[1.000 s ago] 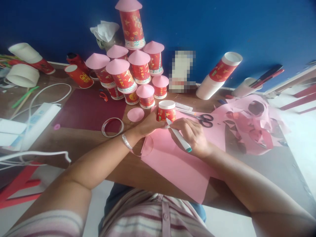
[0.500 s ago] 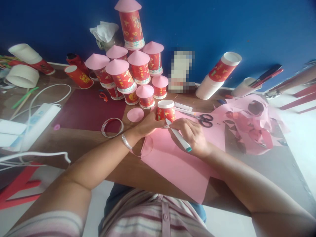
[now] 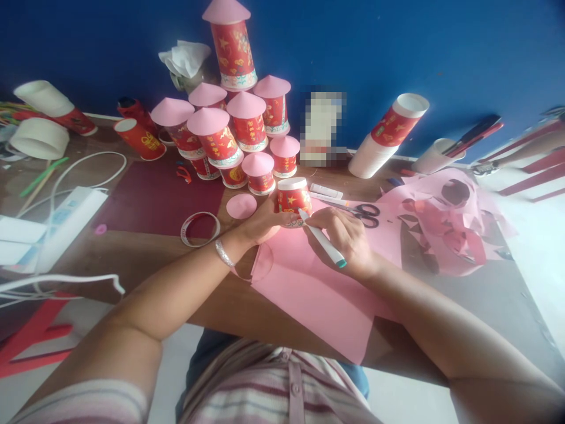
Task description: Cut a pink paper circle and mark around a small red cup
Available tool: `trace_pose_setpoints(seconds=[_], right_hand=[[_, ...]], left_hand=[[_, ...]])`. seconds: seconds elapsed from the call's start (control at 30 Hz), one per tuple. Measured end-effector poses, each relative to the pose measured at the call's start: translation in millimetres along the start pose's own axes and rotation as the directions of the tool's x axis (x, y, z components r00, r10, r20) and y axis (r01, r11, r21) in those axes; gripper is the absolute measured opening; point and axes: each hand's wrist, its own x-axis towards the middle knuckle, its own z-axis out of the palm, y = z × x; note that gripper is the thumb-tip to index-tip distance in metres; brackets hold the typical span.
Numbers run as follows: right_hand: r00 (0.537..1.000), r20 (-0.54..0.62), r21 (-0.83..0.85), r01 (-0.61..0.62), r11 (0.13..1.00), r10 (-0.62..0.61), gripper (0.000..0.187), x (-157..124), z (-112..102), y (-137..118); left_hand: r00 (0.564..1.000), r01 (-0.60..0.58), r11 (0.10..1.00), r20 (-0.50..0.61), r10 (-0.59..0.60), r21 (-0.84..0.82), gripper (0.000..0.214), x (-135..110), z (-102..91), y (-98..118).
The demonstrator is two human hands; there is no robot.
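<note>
My left hand (image 3: pixel 266 221) is closed around a small red paper cup (image 3: pixel 293 199) with a white top and gold star patterns. A strip with greenish marks runs along the cup's lower edge. In my right hand (image 3: pixel 343 237) is a white marker (image 3: pixel 325 244) with a green end; its tip is at the cup's lower right side. Pink paper (image 3: pixel 326 288) lies beneath both hands. Scissors (image 3: pixel 367 215) with dark handles rest on it, beside my right hand. To the left of the cup is a pink paper disc (image 3: pixel 241 206).
Several red cups with pink cone roofs (image 3: pixel 208 121) stand stacked behind my left hand. A paper ring (image 3: pixel 200 229) lies on the table. Pink scraps (image 3: pixel 454 229) are heaped at right, near a leaning cup stack (image 3: pixel 375 154) and a pen cup (image 3: pixel 438 156). White cables (image 3: pixel 57 281) run at left.
The cup has tilted and shifted slightly left in my left hand, showing more of its marked lower strip. The marker has moved slightly with it.
</note>
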Motion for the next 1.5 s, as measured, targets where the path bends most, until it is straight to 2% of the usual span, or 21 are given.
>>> trace_pose_setpoints(seconds=[0.23, 0.63, 1.07, 1.5], right_hand=[[1.0, -0.021, -0.005, 0.0, 1.0, 0.0, 0.019, 1.2, -0.5, -0.1], [0.999, -0.041, -0.02, -0.025, 0.999, 0.024, 0.017, 5.6, -5.0, -2.0], [0.999, -0.047, -0.069, -0.022, 0.997, 0.018, 0.015, 5.2, -5.4, 0.3], [0.995, -0.071, -0.067, -0.067, 0.995, 0.062, 0.013, 3.6, -3.5, 1.6]], left_hand=[[0.997, -0.044, 0.998, 0.056, 0.046, -0.034, 0.042, 0.4, -5.2, -4.6], [0.999, 0.003, 0.996, 0.038, 0.0, -0.086, 0.049, 0.2, -12.1, -8.6], [0.999, 0.006, 0.993, 0.049, 0.0, -0.12, 0.046, -0.7, -14.5, -9.8], [0.998, 0.023, 0.99, 0.056, -0.016, -0.137, 0.045, -2.2, -11.6, -5.5]])
